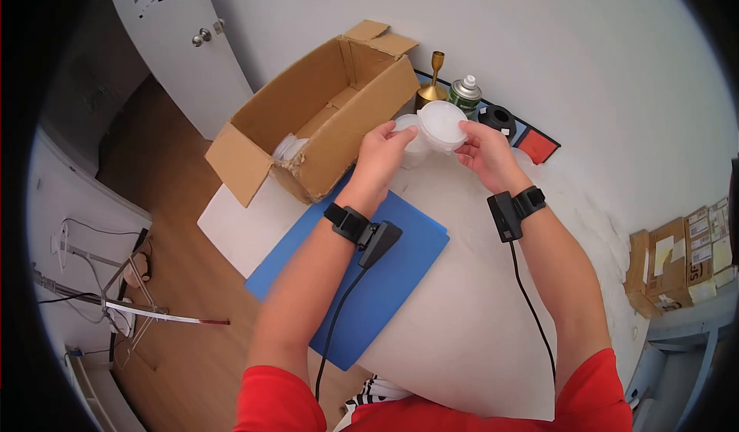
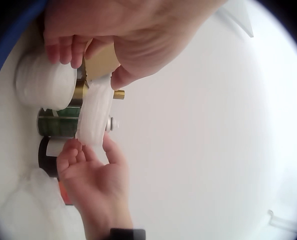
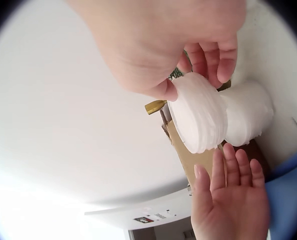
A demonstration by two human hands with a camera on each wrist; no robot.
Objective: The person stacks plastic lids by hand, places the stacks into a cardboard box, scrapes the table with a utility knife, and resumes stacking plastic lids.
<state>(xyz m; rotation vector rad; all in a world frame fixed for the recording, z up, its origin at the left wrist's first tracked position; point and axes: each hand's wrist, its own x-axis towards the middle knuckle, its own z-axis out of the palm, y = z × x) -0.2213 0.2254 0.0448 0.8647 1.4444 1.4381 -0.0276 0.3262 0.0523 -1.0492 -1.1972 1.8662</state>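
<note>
A stack of round, translucent white plastic lids [image 1: 443, 122] is held up over the table, with several rims showing in the right wrist view. My right hand [image 1: 491, 155] pinches its edge between thumb and fingers. On the other side, my left hand [image 1: 381, 156] is spread with fairly straight fingers. Its thumb meets the lids' edge in the left wrist view, while its fingertips reach toward the round, translucent plastic containers [image 2: 47, 82]. Those containers stand on the table just below and left of the lids, partly covered by my left hand in the head view.
An open cardboard box [image 1: 327, 112] with clear plastic items inside stands at the left. A brass candlestick [image 1: 433, 85], a green spray can [image 1: 465, 93] and a black round object [image 1: 497, 120] line the wall. A blue sheet [image 1: 377, 270] lies on the white table [image 1: 477, 278].
</note>
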